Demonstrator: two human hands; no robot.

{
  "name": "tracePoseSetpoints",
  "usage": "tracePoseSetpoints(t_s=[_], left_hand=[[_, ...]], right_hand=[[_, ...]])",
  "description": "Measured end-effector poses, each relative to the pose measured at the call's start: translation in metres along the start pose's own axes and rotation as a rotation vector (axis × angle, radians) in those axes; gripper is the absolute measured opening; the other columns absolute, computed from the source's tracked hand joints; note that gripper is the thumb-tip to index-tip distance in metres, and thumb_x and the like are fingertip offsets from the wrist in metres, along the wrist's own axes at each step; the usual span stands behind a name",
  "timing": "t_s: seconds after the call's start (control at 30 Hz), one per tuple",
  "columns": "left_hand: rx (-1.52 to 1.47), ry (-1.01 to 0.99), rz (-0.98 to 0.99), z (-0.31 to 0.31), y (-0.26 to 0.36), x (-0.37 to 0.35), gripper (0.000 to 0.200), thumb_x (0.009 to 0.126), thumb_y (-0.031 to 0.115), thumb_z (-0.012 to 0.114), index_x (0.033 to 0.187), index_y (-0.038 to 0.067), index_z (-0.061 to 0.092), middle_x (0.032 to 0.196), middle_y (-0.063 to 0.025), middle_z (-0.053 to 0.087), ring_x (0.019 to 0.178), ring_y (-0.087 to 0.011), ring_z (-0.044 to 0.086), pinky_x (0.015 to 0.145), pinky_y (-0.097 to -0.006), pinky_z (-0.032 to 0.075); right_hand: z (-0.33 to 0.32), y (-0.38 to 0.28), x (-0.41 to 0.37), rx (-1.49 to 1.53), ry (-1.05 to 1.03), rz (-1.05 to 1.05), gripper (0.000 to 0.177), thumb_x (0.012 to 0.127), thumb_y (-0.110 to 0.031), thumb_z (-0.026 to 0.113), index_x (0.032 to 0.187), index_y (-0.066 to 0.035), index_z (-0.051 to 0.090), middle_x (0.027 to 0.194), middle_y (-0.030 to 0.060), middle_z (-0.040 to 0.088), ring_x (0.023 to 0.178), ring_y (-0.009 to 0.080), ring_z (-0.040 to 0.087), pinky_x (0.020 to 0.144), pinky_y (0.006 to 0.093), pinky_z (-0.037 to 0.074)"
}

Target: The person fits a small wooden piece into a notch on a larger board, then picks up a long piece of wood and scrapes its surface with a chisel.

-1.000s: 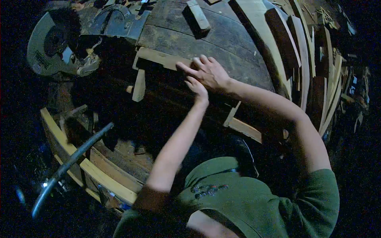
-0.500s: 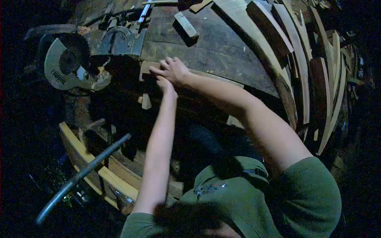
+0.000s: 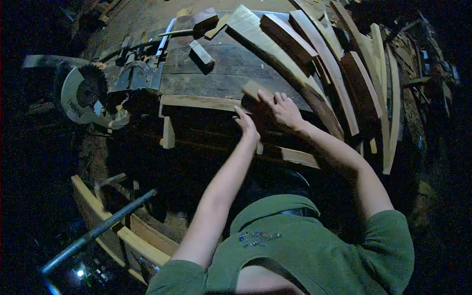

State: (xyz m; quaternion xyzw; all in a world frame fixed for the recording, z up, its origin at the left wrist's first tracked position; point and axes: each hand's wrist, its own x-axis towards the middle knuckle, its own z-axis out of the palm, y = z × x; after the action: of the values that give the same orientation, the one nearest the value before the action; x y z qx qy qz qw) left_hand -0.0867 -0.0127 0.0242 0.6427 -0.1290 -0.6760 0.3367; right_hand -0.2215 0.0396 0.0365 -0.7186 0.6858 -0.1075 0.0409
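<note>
A small wooden block (image 3: 254, 90) rests at the front edge of the plank-topped bench (image 3: 221, 56). Fingers of my right hand (image 3: 286, 112) are bent over its right side, gripping it. My left hand (image 3: 248, 127) is just left of and below the block, with its fingers stretched out towards the bench edge. Those fingertips are by the right end of a pale wooden strip (image 3: 201, 102), which runs along the front edge. Shadow hides the lower side of the block.
A miter saw (image 3: 81, 96) stands at the left. Long curved boards (image 3: 280, 54) fan out on the right. A short offcut (image 3: 201, 53) lies on the bench top. A metal pipe (image 3: 101, 228) and a yellowish wooden frame (image 3: 142, 243) are at lower left.
Both hands have moved right along the bench's front edge, and the wooden block has moved with them. The pale strip is now uncovered on the left. The view has shifted.
</note>
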Motion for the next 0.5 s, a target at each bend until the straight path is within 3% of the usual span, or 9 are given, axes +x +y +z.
tracePoseSetpoints(t_s=[0.03, 0.07, 0.1, 0.2, 0.23, 0.33, 0.4, 0.5], left_hand=[[-0.023, 0.033, -0.111, 0.006, 0.018, -0.01, 0.096, 0.075, 0.07, 0.034, 0.136, 0.009, -0.007, 0.141, -0.0148, 0.013, 0.122, -0.0313, 0.031, 0.095, -0.0487, 0.034], [-0.078, -0.03, -0.065, -0.003, 0.01, 0.027, 0.093, 0.076, 0.068, 0.034, 0.136, 0.011, -0.009, 0.141, -0.0149, 0.011, 0.123, -0.0307, 0.03, 0.095, -0.051, 0.033], [-0.143, -0.071, -0.18, -0.013, 0.011, 0.064, 0.092, 0.077, 0.067, 0.035, 0.136, 0.012, -0.008, 0.141, -0.0136, 0.011, 0.124, -0.0299, 0.029, 0.097, -0.0501, 0.031], [-0.105, 0.084, -0.189, 0.001, 0.016, 0.078, 0.085, 0.078, 0.07, 0.023, 0.138, 0.014, -0.002, 0.144, -0.0067, 0.002, 0.131, -0.0278, 0.01, 0.104, -0.0512, 0.013], [-0.108, 0.084, -0.19, -0.001, 0.017, 0.071, 0.085, 0.078, 0.07, 0.023, 0.138, 0.014, -0.002, 0.144, -0.0067, 0.002, 0.131, -0.0278, 0.01, 0.104, -0.0512, 0.013], [-0.374, -0.21, -0.059, -0.003, 0.02, 0.041, 0.091, 0.069, 0.078, 0.026, 0.136, 0.017, 0.018, 0.141, -0.0064, 0.019, 0.126, -0.0299, 0.023, 0.1, -0.0541, 0.016], [-0.302, -0.116, 0.011, -0.01, 0.015, 0.04, 0.089, 0.074, 0.071, 0.034, 0.138, 0.015, 0.008, 0.144, -0.0054, 0.005, 0.132, -0.0247, 0.005, 0.104, -0.0497, 0.005], [-0.073, -0.013, 0.009, -0.012, 0.005, 0.041, 0.09, 0.073, 0.067, 0.044, 0.138, 0.014, 0.013, 0.144, -0.0069, 0.008, 0.131, -0.0248, 0.01, 0.104, -0.0461, 0.009]], right_hand=[[-0.011, 0.0, -0.003, -0.027, -0.009, 0.089, 0.076, 0.072, -0.012, 0.051, 0.137, -0.025, 0.016, 0.096, 0.0144, 0.048, 0.083, 0.0282, 0.047, 0.063, 0.0353, 0.044], [-0.01, 0.004, -0.007, -0.038, -0.008, 0.09, 0.076, 0.072, -0.012, 0.051, 0.137, -0.025, 0.016, 0.096, 0.0144, 0.048, 0.083, 0.0282, 0.047, 0.063, 0.0353, 0.044], [-0.008, 0.007, -0.008, -0.045, 0.047, 0.096, 0.075, 0.071, -0.011, 0.051, 0.137, -0.025, 0.017, 0.096, 0.0143, 0.048, 0.083, 0.0284, 0.047, 0.062, 0.0352, 0.043], [-0.006, 0.006, -0.012, -0.016, 0.112, 0.087, 0.076, 0.071, -0.011, 0.052, 0.137, -0.027, 0.018, 0.096, 0.0137, 0.048, 0.083, 0.0283, 0.046, 0.061, 0.0356, 0.041], [-0.005, 0.003, -0.012, -0.068, 0.124, 0.1, 0.077, 0.07, -0.011, 0.053, 0.137, -0.028, 0.018, 0.097, 0.0135, 0.048, 0.083, 0.0281, 0.046, 0.061, 0.0361, 0.041], [-0.004, 0.001, -0.011, -0.104, 0.112, 0.127, 0.079, 0.069, -0.012, 0.055, 0.137, -0.03, 0.017, 0.099, 0.0133, 0.048, 0.084, 0.0278, 0.045, 0.062, 0.037, 0.04], [-0.005, 0.0, -0.01, -0.087, 0.085, 0.133, 0.08, 0.069, -0.012, 0.056, 0.137, -0.03, 0.017, 0.1, 0.0133, 0.048, 0.084, 0.0276, 0.045, 0.063, 0.0375, 0.04], [-0.01, 0.0, -0.013, -0.171, 0.087, 0.082, 0.072, 0.074, -0.011, 0.048, 0.137, -0.025, 0.017, 0.09, 0.0124, 0.043, 0.078, 0.0271, 0.044, 0.06, 0.0346, 0.04]])
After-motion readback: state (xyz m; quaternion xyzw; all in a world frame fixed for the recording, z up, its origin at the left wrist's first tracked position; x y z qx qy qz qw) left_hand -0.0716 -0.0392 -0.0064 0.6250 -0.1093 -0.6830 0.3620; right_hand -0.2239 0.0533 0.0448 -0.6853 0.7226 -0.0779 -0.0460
